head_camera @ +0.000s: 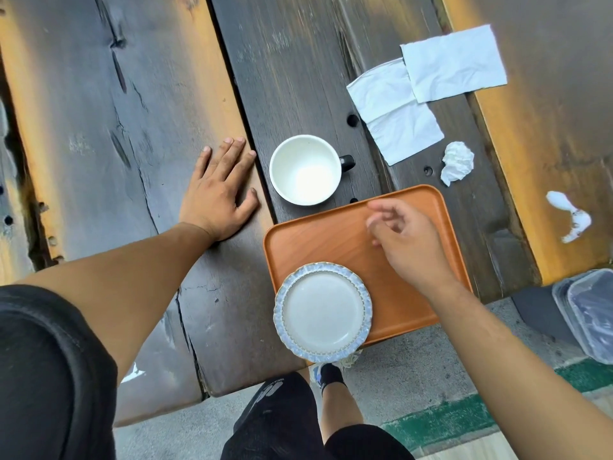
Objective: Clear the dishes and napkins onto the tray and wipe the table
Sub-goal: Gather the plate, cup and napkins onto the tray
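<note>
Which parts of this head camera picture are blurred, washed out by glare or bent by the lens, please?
Head view: the right hand is motion-blurred at its fingers over the tray; the left hand on the table is sharp. The cup bottom is blown out by glare. Wide-angle distortion fans the table planks outward toward the edges; light is soft, shadows faint.

the plate [322, 310] sits on the tray's [331, 237] near left corner. the cup [306, 170] stands on the table [116, 111] just behind the tray. two flat napkins [428, 88] overlap farther right, a crumpled napkin [457, 162] nearer.
</note>
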Demonstrator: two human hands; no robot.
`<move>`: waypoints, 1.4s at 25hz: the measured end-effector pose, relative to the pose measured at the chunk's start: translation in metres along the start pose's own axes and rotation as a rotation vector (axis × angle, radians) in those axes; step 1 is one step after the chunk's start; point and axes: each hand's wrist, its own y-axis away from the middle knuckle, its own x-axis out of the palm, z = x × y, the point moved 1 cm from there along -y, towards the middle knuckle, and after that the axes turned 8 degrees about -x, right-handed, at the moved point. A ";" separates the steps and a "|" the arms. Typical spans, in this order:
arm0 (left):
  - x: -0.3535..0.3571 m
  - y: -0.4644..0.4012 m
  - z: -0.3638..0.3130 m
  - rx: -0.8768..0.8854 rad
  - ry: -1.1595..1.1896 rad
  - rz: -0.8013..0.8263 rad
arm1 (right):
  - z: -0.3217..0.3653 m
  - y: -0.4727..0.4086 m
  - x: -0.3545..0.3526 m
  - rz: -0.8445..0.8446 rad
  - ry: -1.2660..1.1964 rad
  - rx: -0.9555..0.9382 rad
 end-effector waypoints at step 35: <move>0.007 -0.001 0.004 0.019 -0.004 -0.016 | 0.027 -0.096 -0.006 0.592 0.059 -0.095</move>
